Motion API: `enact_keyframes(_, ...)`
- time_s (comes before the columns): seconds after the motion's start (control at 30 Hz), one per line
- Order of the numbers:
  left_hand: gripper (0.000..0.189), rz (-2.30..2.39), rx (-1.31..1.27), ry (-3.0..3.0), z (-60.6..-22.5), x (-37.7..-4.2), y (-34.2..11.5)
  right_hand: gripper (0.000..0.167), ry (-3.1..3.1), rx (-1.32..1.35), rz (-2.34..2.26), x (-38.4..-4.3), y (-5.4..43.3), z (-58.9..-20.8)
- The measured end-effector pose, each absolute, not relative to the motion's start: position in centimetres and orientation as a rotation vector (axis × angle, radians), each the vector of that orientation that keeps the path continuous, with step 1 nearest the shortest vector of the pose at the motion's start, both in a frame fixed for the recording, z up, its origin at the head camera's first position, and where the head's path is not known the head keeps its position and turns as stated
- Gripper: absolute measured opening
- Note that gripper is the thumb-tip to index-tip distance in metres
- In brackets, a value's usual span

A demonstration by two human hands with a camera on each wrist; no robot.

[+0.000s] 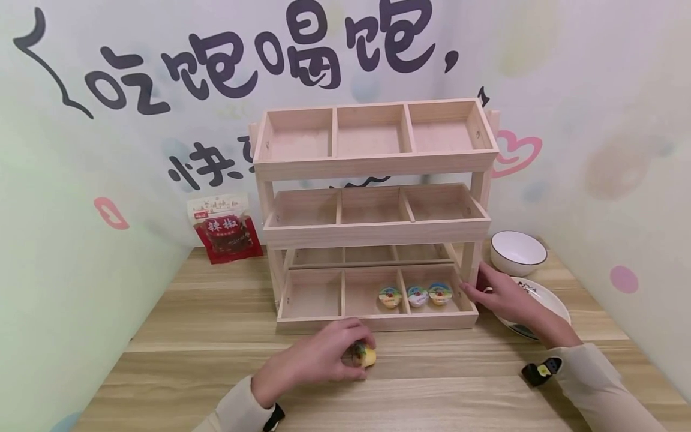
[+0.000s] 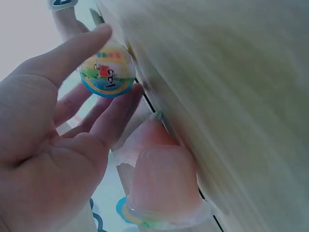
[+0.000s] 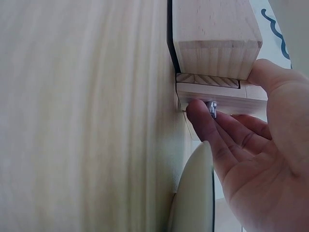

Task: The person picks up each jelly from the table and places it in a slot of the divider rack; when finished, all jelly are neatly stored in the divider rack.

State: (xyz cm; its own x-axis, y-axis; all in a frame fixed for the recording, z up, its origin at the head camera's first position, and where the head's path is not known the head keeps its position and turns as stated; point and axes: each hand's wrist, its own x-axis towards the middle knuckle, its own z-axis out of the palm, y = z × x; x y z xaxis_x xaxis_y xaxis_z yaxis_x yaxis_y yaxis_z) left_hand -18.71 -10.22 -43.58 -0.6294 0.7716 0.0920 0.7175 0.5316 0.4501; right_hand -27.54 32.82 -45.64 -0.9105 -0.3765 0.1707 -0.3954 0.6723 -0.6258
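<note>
My left hand (image 1: 324, 355) holds a small jelly cup (image 1: 368, 357) between thumb and fingers, just in front of the wooden rack's bottom tray. Its printed lid (image 2: 108, 72) faces the left wrist camera. Two pinkish jelly cups (image 2: 166, 179) show below that hand in the left wrist view; the hand hides them from the head view. At the rack's lower right end, my right hand (image 1: 504, 295) grips the wooden rack (image 1: 378, 235), thumb at the tray's end and fingers behind, beside a metal bolt (image 3: 212, 109).
In the bottom tray, one jelly cup (image 1: 390, 297) lies in the middle compartment and two jelly cups (image 1: 439, 294) in the right one. A white bowl (image 1: 518, 252) and a plate (image 1: 556, 307) stand right of the rack. A red food bag (image 1: 227, 231) leans at the back left.
</note>
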Motion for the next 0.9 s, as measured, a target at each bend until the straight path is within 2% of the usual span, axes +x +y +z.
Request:
enact_keyframes(0.3, 0.036, 0.805, 1.445, 2.576, -42.7, -18.8, -10.0, 0.059, -2.854, 0.659, 1.070, -27.7, 32.8, -45.5)
enact_keyframes(0.5, 0.034, 0.876, 1.421, 2.599, -41.3, -19.1, -9.7, 0.057, -2.865, 0.648, 1.070, -27.6, 32.7, -45.5)
enact_keyframes(0.9, 0.044, 0.750, 1.462, 2.716, -38.9, -22.5, -10.1, 0.058, -2.834, 0.665, 1.078, -27.5, 32.7, -45.6)
